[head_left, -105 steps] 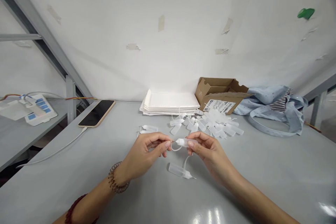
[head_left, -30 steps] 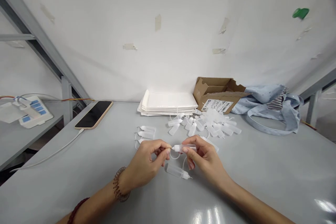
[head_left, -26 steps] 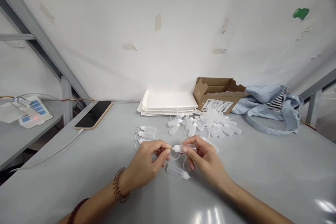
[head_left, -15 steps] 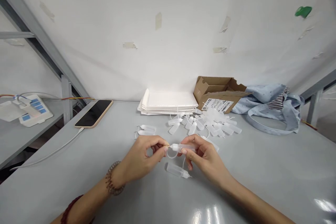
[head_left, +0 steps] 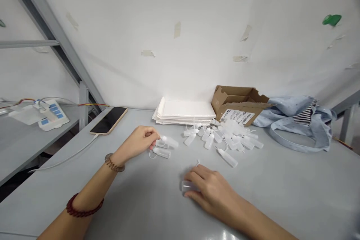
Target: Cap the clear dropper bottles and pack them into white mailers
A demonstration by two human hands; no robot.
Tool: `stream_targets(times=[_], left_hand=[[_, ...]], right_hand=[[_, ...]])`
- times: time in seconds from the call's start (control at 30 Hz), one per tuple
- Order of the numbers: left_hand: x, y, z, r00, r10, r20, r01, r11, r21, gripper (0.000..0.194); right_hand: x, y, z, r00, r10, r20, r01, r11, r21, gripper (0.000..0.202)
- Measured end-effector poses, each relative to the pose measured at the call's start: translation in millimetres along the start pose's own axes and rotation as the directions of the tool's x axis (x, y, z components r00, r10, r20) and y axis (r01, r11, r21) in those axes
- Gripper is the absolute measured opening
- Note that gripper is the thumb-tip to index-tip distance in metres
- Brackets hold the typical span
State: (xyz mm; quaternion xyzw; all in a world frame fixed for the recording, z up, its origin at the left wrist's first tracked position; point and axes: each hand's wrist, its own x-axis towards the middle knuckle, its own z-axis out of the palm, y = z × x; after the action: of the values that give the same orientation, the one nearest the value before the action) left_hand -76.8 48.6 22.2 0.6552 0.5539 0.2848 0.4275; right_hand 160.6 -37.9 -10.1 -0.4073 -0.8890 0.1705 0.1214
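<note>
My left hand (head_left: 142, 140) is closed on the tip end of a small translucent squeeze bottle (head_left: 170, 142), held over the table just above two similar bottles. The nearer of those, a clear bottle (head_left: 163, 153) with a looped cap strap, lies on its side. My right hand (head_left: 206, 187) has its fingers wrapped over another squeeze bottle (head_left: 189, 186) that lies on the table; only its base end and a bit of its strap show. A single bottle with a thin tip (head_left: 227, 157) lies farther right, beside a pile of such bottles (head_left: 232, 135).
At the back stand a stack of white padded envelopes (head_left: 184, 110) and an open cardboard box (head_left: 239, 101). A light blue cloth bag (head_left: 292, 123) lies at right. On the left are a phone (head_left: 109, 120) with its white cable (head_left: 70, 161) and a side shelf (head_left: 25, 135).
My left hand has carried the bottle left to the small group there. My right hand has let go of that bottle and come down over the one lying in front. The view has shifted slightly.
</note>
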Motion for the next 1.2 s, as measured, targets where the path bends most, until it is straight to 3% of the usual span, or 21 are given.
stream_targets(times=[0.23, 0.3, 0.43, 0.5, 0.6, 0.7, 0.8, 0.9, 1.07, 1.2], left_hand=[[1.0, -5.9, -8.7, 0.969, -0.141, 0.201, 0.094, 0.969, 0.226, 0.024], [0.5, -6.2, -9.7, 0.975, -0.144, 0.171, 0.093, 0.956, 0.277, 0.025], [-2.2, -2.9, -7.3, 0.997, -0.055, -0.062, 0.074, 0.918, 0.389, 0.026], [-5.6, 1.6, -0.9, 0.995, 0.011, -0.096, 0.023, 0.938, 0.347, 0.026], [-14.0, 10.1, 15.9, 0.997, 0.04, 0.065, -0.047, 0.993, 0.11, 0.026], [-23.7, 16.7, 34.3, 0.959, 0.079, 0.271, -0.061, 0.995, -0.073, 0.034], [-30.0, 18.9, 46.2, 0.917, 0.144, 0.372, -0.072, 0.977, -0.2, 0.038], [-31.1, 17.7, 50.5, 0.904, 0.178, 0.388, -0.072, 0.959, -0.273, 0.038], [-27.6, 12.2, 51.9, 0.947, 0.108, 0.304, -0.044, 0.977, -0.21, 0.044], [-27.9, 12.6, 52.0, 0.914, 0.039, 0.403, 0.035, 0.984, -0.173, 0.04]], right_hand=[[0.9, 6.9, 3.3, 0.998, -0.024, -0.054, 0.021, 0.998, -0.051, 0.013], [-0.2, 8.5, -0.3, 0.993, -0.024, -0.116, 0.023, 1.0, -0.005, 0.017], [-1.0, 11.2, -14.1, 0.947, 0.121, -0.297, -0.039, 0.963, 0.268, 0.024], [-0.5, 12.5, -21.9, 0.887, 0.279, -0.367, -0.076, 0.873, 0.481, 0.024], [1.2, 15.2, -30.8, 0.816, 0.474, -0.331, -0.071, 0.65, 0.757, 0.025], [3.4, 19.1, -34.8, 0.809, 0.542, -0.226, -0.025, 0.417, 0.909, 0.025], [5.2, 21.7, -34.8, 0.82, 0.557, -0.136, -0.006, 0.245, 0.97, 0.026], [6.3, 21.7, -32.7, 0.825, 0.56, -0.07, -0.019, 0.152, 0.988, 0.027], [7.2, 19.6, -27.5, 0.824, 0.566, 0.031, -0.072, 0.05, 0.996, 0.031], [7.5, 21.0, -23.5, 0.801, 0.594, 0.073, -0.064, -0.036, 0.997, 0.028]])
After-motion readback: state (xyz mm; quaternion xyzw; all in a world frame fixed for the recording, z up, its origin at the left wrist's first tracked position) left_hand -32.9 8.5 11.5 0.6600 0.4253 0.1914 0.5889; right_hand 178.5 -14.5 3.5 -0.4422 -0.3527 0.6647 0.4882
